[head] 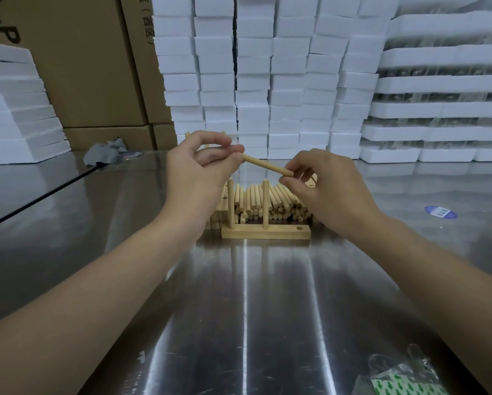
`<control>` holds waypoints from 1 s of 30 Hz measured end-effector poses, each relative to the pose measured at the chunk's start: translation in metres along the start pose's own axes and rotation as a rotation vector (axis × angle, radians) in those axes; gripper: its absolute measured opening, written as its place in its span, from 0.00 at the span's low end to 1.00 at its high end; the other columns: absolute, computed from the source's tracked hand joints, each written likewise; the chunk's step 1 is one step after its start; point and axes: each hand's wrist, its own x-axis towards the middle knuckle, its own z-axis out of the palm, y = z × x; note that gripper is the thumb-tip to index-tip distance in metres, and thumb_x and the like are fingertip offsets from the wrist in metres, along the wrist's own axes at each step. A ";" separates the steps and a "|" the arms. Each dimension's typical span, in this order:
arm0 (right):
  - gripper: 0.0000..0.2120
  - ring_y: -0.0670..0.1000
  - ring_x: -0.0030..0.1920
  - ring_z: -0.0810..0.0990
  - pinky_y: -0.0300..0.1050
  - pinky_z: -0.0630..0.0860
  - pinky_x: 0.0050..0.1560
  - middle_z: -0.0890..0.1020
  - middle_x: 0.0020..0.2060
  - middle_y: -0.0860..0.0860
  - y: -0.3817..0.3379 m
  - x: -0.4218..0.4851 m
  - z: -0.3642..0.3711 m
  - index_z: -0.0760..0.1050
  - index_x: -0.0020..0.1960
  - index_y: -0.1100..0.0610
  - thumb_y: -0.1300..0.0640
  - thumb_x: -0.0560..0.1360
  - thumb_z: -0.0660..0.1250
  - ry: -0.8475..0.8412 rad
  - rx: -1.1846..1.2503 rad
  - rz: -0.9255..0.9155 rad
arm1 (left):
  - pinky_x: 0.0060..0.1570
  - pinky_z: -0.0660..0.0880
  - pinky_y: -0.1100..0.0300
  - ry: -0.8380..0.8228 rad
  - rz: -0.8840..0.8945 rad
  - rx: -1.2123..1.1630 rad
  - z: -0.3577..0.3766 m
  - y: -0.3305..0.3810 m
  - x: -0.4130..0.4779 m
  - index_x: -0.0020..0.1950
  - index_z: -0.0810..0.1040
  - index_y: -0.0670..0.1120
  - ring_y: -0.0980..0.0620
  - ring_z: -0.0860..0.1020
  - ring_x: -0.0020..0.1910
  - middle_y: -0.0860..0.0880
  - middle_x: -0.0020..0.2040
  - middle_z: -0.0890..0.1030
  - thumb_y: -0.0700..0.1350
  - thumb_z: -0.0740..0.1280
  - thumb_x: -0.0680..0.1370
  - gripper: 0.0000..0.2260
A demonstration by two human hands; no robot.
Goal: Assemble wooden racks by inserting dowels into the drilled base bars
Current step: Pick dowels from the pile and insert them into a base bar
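Wooden and pale, one loose dowel (267,165) is held in the air between both hands, tilted down toward the right. Its upper end is pinched by the curled fingers and thumb of the left hand (199,169). Its lower end is pinched between the thumb and fingertips of the right hand (327,186).

Just below, a base bar (281,234) is laid flat on the steel table (267,309), its long side toward the camera. An upright dowel (231,203) is seated at its left end and a second upright dowel (265,203) near the middle, while the hole (299,228) at the right end is left unfilled.

A heap of dowels (280,205) is piled directly behind the bar, with more drilled bars (221,208) stacked at its left. White foam blocks (267,81) are stacked along the back, with cardboard boxes (91,67) to their left. A plastic bag (404,377) is seen at the near right edge.
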 end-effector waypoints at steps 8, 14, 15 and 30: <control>0.10 0.44 0.47 0.74 0.49 0.77 0.48 0.78 0.45 0.41 -0.022 0.002 0.001 0.84 0.55 0.45 0.42 0.82 0.67 0.036 -0.073 -0.139 | 0.58 0.83 0.57 -0.135 0.162 0.151 0.003 -0.003 -0.001 0.59 0.82 0.48 0.55 0.87 0.55 0.51 0.53 0.89 0.36 0.75 0.80 0.11; 0.08 0.44 0.43 0.80 0.52 0.80 0.50 0.80 0.44 0.42 -0.013 0.003 -0.003 0.83 0.55 0.46 0.44 0.82 0.68 0.029 0.027 -0.024 | 0.59 0.83 0.49 -0.422 0.044 0.508 -0.008 -0.007 0.007 0.63 0.81 0.59 0.58 0.85 0.53 0.56 0.54 0.86 0.50 0.79 0.76 0.17; 0.08 0.44 0.44 0.80 0.52 0.80 0.50 0.81 0.44 0.42 -0.012 0.002 -0.003 0.83 0.55 0.46 0.44 0.82 0.68 0.019 0.027 -0.015 | 0.58 0.84 0.48 -0.449 0.037 0.529 -0.008 -0.009 0.005 0.61 0.82 0.59 0.57 0.85 0.51 0.56 0.51 0.86 0.52 0.81 0.75 0.16; 0.08 0.41 0.46 0.82 0.37 0.73 0.42 0.83 0.37 0.38 -0.006 0.000 0.004 0.83 0.47 0.45 0.46 0.79 0.66 -0.132 0.142 -0.035 | 0.47 0.85 0.46 -0.585 -0.032 0.712 -0.025 0.005 0.020 0.41 0.87 0.53 0.48 0.84 0.37 0.53 0.41 0.87 0.51 0.82 0.74 0.06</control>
